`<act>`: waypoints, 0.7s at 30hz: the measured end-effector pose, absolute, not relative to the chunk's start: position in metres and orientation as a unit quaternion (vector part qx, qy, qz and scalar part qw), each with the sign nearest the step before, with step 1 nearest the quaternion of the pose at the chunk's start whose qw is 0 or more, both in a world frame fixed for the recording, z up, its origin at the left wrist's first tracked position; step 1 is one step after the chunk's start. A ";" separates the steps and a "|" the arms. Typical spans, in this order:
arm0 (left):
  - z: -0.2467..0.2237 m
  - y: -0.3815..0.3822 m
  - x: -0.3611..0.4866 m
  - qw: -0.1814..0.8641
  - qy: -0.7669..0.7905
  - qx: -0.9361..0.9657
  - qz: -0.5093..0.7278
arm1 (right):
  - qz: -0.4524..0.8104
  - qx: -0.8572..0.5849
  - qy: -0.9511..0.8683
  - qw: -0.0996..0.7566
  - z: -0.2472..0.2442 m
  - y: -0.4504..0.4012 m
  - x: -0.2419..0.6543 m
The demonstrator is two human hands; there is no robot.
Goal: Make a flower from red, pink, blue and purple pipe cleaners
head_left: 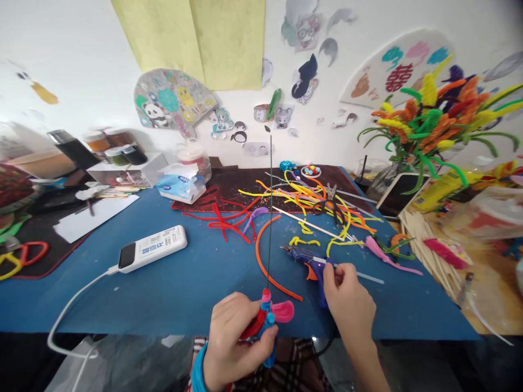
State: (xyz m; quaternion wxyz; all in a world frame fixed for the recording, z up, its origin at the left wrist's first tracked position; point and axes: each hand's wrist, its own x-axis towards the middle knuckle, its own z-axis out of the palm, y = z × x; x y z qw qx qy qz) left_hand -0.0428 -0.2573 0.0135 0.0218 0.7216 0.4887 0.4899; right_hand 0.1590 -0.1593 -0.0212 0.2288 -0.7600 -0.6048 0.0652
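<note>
My left hand [239, 332], with a blue band at the wrist, is closed around a pipe-cleaner flower [283, 312] in pink, red and blue. A thin dark green stem [270, 228] rises nearly upright from it. My right hand [349, 302] is closed at the back of a blue hot glue gun [302, 256] with an orange trigger. The gun lies on its side on the blue mat, nozzle toward the left; my fingers hide part of its rear. Between the hands and just beyond them curves an orange pipe cleaner [261, 261].
Red pipe cleaners [224, 220] and a tangle of yellow and orange ones [310, 196] lie farther back, with pliers [330, 193] among them. A white power bank [153, 249] with a cable sits left, near a tissue pack [182, 184]. A phone [400, 196] leans at the right.
</note>
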 end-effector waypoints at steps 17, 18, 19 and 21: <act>0.007 -0.259 -0.021 0.063 0.516 0.691 0.502 | 0.232 -0.347 -0.714 0.562 0.001 -0.239 0.111; 0.006 -0.260 -0.021 0.065 0.517 0.688 0.506 | 0.219 -0.345 -0.717 0.565 -0.001 -0.240 0.110; 0.004 -0.262 -0.020 0.066 0.517 0.684 0.510 | 0.204 -0.341 -0.723 0.565 -0.004 -0.240 0.109; 0.002 -0.265 -0.018 0.067 0.519 0.678 0.516 | 0.171 -0.331 -0.741 0.559 -0.007 -0.241 0.108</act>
